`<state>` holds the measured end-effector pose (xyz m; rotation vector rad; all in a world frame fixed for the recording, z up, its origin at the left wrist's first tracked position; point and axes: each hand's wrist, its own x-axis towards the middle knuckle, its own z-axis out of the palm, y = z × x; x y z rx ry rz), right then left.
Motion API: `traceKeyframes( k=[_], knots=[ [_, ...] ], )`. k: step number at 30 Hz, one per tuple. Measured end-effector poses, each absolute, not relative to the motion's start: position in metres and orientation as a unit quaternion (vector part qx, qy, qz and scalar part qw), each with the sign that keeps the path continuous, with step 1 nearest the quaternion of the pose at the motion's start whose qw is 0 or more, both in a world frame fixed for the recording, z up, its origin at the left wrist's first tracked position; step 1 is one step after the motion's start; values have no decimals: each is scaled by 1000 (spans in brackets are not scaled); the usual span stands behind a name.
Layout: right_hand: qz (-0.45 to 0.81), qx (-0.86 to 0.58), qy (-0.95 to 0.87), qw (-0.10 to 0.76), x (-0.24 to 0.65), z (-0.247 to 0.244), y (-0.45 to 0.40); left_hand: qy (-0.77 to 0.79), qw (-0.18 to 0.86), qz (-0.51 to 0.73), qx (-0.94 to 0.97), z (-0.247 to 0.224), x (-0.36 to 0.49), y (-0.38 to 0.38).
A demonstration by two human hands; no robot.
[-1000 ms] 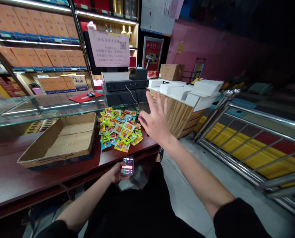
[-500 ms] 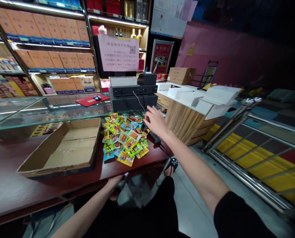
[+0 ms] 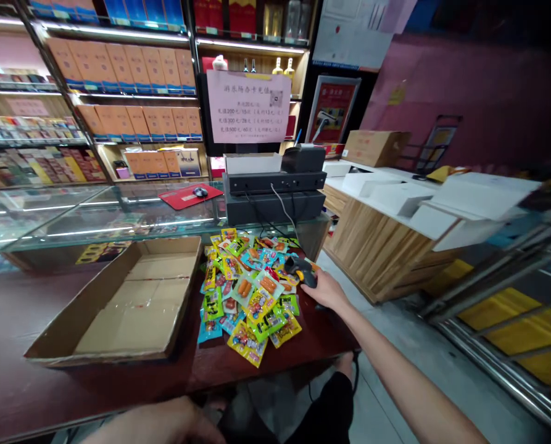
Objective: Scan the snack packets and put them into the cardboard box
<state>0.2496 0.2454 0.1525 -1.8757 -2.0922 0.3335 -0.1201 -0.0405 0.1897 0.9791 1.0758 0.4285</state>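
My right hand (image 3: pixel 327 290) rests on the dark red counter (image 3: pixel 34 382) and closes around a black handheld barcode scanner (image 3: pixel 299 270) at the right edge of a pile of colourful snack packets (image 3: pixel 247 290). An empty, shallow cardboard box (image 3: pixel 122 305) lies left of the pile. My left hand (image 3: pixel 164 425) is low at the bottom edge, below the counter front; its fingers and whatever it holds are hidden.
A glass display case (image 3: pixel 94 216) runs behind the counter, with a red mouse pad (image 3: pixel 189 196) and a black cash register (image 3: pixel 275 185) on it. Shelves of orange boxes (image 3: pixel 127 68) fill the wall. A wooden counter (image 3: pixel 386 246) with white boxes stands right, beside metal railings (image 3: pixel 511 290).
My right hand dropped from the air onto the scanner beside the packets. My left hand, which held a phone at the counter edge, sank low; the phone is out of view.
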Motion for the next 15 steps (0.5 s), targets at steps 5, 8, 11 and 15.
traceKeyframes(
  k=[5, 8, 11, 15],
  knots=[
    [347, -641, -633, 259, 240, 165, 249, 557, 563, 229, 566, 277, -137, 57],
    [564, -531, -533, 342, 217, 191, 244, 633, 314, 171, 687, 286, -128, 141],
    [748, -398, -415, 331, 186, 220, 234, 675, 136, 119, 715, 270, -119, 201],
    [754, -366, -406, 365, 147, 240, 221, 683, 86, 94, 719, 246, -110, 226]
  ],
)
